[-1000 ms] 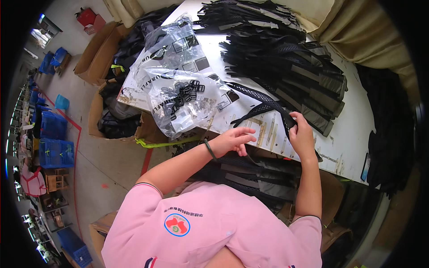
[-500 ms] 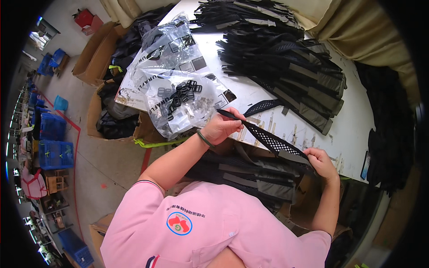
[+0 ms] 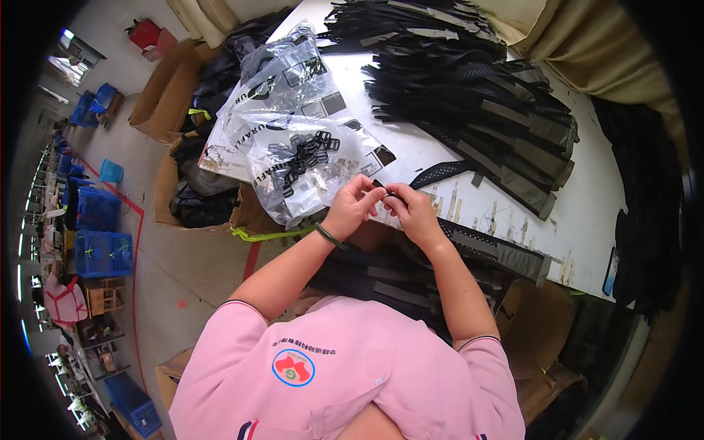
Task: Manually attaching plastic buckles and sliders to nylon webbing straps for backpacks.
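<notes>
hands: left hand [image 3: 354, 207] and right hand [image 3: 412, 210] pinch small black buckle [image 3: 386, 192] onto mesh strap [image 3: 469, 242] at frame centre | done: large pile of finished straps [image 3: 484, 103] upper right | left: clear bag of buckles [image 3: 312, 165] remains well filled, so likely many to go

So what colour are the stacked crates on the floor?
Blue crates, clearest at the left of the head view.

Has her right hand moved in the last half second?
Yes. The right hand came up from the table edge to meet the left hand beside the clear bag.
</notes>
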`<act>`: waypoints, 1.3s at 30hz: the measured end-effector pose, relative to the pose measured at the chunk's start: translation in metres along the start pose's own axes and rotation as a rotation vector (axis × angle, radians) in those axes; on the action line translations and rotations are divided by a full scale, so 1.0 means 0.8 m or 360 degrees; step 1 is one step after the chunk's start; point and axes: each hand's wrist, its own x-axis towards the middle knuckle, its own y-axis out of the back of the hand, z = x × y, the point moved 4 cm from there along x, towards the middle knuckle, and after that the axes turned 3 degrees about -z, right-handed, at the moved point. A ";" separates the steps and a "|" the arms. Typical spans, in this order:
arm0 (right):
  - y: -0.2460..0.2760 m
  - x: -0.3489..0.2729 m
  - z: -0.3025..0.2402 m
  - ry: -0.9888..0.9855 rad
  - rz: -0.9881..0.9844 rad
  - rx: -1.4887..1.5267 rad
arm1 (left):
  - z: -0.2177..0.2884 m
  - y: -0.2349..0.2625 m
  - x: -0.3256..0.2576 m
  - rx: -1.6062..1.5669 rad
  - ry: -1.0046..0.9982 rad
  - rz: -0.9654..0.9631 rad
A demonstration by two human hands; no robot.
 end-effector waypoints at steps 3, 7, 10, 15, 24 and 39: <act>-0.014 0.009 0.023 -0.0056 0.0071 0.0113 | 0.041 0.086 0.021 0.1071 -0.0493 0.0550; -0.020 0.013 0.020 0.0164 0.0026 -0.0176 | 0.045 0.128 0.034 0.1968 -0.0449 0.0599; -0.021 0.014 0.019 0.0184 -0.0063 -0.0253 | 0.032 0.137 0.046 0.2050 -0.0293 0.0413; -0.002 0.017 0.014 0.0031 -0.0066 -0.0171 | 0.050 0.107 0.037 0.1811 -0.0513 0.0360; 0.010 -0.006 -0.044 -0.0022 -0.0180 0.0156 | 0.001 0.009 -0.020 -0.0457 0.0024 -0.0042; 0.010 -0.018 -0.021 -0.0614 -0.0382 0.1326 | 0.028 -0.014 -0.030 -0.0339 -0.0358 -0.0268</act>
